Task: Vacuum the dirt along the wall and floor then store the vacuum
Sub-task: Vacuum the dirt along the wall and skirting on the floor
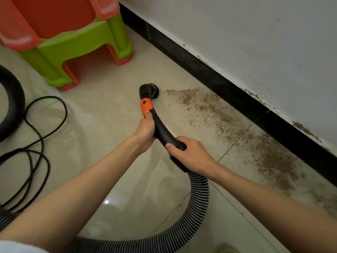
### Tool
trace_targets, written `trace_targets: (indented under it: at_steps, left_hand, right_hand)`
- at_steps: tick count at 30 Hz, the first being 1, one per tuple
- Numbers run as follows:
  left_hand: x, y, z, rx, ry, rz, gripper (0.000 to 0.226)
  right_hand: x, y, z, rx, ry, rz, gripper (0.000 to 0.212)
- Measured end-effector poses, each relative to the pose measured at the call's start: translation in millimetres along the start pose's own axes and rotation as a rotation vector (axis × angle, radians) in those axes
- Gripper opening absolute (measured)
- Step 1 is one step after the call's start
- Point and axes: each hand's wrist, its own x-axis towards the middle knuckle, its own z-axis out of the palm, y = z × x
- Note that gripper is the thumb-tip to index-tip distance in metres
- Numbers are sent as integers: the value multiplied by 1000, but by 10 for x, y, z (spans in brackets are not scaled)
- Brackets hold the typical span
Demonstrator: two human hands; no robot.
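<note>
Black plastic fills both hands: the left hand [145, 129] wraps the curved wand [162, 130] high up, thumb laid along it just under the orange collar [146, 106], while the right hand [189, 154] curls round the thicker lower end where the wand meets the ribbed hose [198, 201]. The split grip looks chosen for control, the forward hand steering and the rear one taking the drag of the hose, which loops down behind the right forearm and sweeps across the bottom of the view. At the wand's far end the round black nozzle [149, 91] sits low to the pale tiled floor [102, 110], just beside the near tip of the dirt [237, 128] but not yet over it; whether its rim touches the tile cannot be told. The brown grit spreads in a long band along the black skirting [218, 79], thickening toward the right, with more clinging where the skirting meets the white wall [255, 33]. Starting at the thin end probably lets the nozzle be drawn steadily along the band. Most of the vacuuming, by this look, remains to be done. To the left lie a loose black power cord [36, 136] and another arc of hose, well apart from the dirt, and stacked green and red plastic stools [76, 44] stand near the wall beyond.
</note>
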Motion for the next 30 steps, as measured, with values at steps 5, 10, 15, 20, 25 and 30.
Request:
trace_targets:
  at_steps: [5,10,15,20,25,30]
  left_hand:
    - [-10,-33,209,8,-106,-35,53]
    - [31,-26,395,44,-194,-58,54]
    - [53,9,629,62,-270,-76,55]
    - [69,52,924,102,-317,-74,56]
    - [76,-2,1032,143,-342,-63,55]
    - [116,89,865,121,-274,-22,53]
  right_hand:
    - [-91,122,-87,-24,82,46,28]
    - [-156,195,-162,-16,155,81,27]
    - [-152,289,-314,-10,206,118,31]
    - [-141,399,-487,-37,277,144,32]
    - [-176,488,-531,-41,293,155,30]
    - [-92,349,-482,36,229,104,27]
